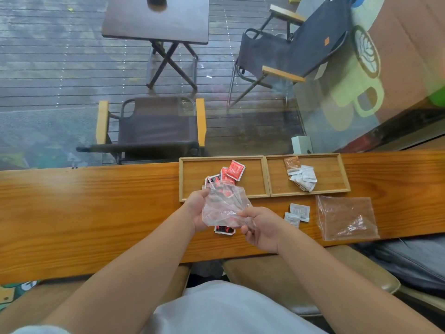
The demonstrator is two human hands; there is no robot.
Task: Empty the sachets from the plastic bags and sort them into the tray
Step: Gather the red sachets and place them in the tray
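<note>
You are holding a crumpled clear plastic bag [224,208] between both hands above the wooden counter [96,213], over the near edge of the left tray [192,179]. Your left hand [196,208] is closing around the bag's left side; your right hand [261,227] is pinching its near right corner between thumb and fingers. The bag is hiding part of the red sachets [232,172] lying in the left tray's middle, and I cannot tell whether any are inside it. Red-and-black sachets [224,230] are peeking out beneath the bag near the counter's near edge, mostly covered. The right tray [337,174] is holding white sachets [304,178] and a brown one [291,163] near its far edge. Two white packets [297,212] are lying on the counter just before it. A flat empty bag [346,216] is lying toward the counter's right end, its long axis running roughly left to right.
</note>
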